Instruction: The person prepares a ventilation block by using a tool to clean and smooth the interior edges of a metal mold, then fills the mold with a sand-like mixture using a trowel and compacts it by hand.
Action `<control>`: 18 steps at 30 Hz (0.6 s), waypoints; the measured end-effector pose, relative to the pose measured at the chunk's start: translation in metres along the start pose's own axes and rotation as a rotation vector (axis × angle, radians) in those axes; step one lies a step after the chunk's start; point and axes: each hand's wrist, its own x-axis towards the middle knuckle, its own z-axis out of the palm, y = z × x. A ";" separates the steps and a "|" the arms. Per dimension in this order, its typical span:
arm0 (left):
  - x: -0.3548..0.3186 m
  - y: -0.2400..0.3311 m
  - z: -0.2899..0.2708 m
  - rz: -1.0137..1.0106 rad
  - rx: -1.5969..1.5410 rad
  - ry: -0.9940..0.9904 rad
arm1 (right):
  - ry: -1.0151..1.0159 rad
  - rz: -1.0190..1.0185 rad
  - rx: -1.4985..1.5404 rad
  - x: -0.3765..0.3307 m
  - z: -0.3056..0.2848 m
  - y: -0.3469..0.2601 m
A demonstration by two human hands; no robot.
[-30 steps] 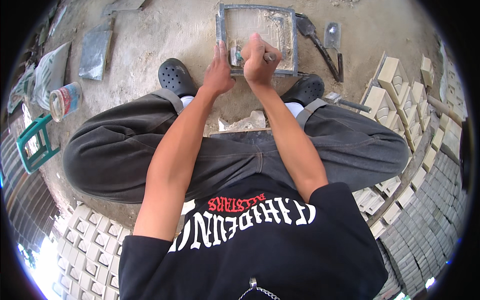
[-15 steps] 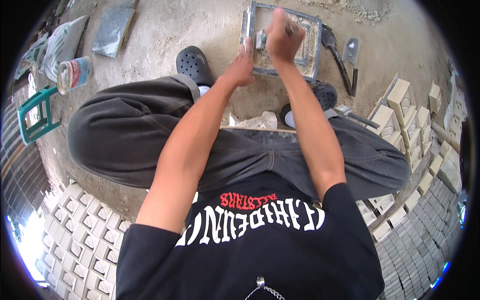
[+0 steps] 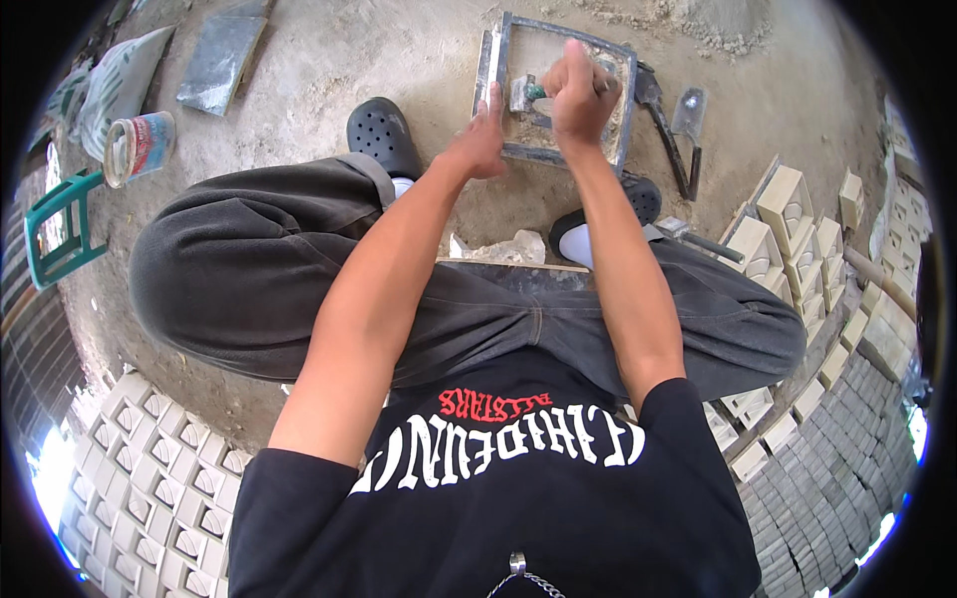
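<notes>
A square grey mould frame (image 3: 628, 100) lies on the ground in front of me, with pale powdery material inside. My left hand (image 3: 479, 140) rests along its left side, fingers stretched out and touching the edge. Closed in a fist over the frame's interior, my right hand (image 3: 584, 105) grips a small hand tool (image 3: 535, 93) with a green part and a pale head, which could be a brush. Most of the tool's handle is hidden by the fist.
Right of the frame lie a black-handled trowel (image 3: 688, 115) and a dark long-handled tool (image 3: 653, 95). Cream moulded blocks (image 3: 783, 204) stack at right. A bucket (image 3: 140, 148), a green stool (image 3: 62, 227) and a flat grey panel (image 3: 217, 65) are at left. A pale lump (image 3: 503, 247) sits between my legs.
My right hand has moved down and slightly right over the frame with the tool, showing more of its green part. My left hand stays at the frame's left side.
</notes>
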 end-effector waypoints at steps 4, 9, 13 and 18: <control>-0.009 0.002 -0.001 -0.030 -0.007 -0.039 | 0.002 -0.041 -0.026 -0.019 -0.007 -0.010; -0.007 -0.008 -0.001 0.012 -0.007 -0.009 | -0.161 0.063 0.059 -0.017 -0.010 -0.023; -0.005 -0.007 -0.001 0.013 0.004 0.000 | -0.213 0.121 -0.050 -0.045 -0.031 0.002; -0.018 0.011 -0.008 -0.003 0.128 0.085 | 0.107 0.159 0.339 -0.023 -0.017 -0.002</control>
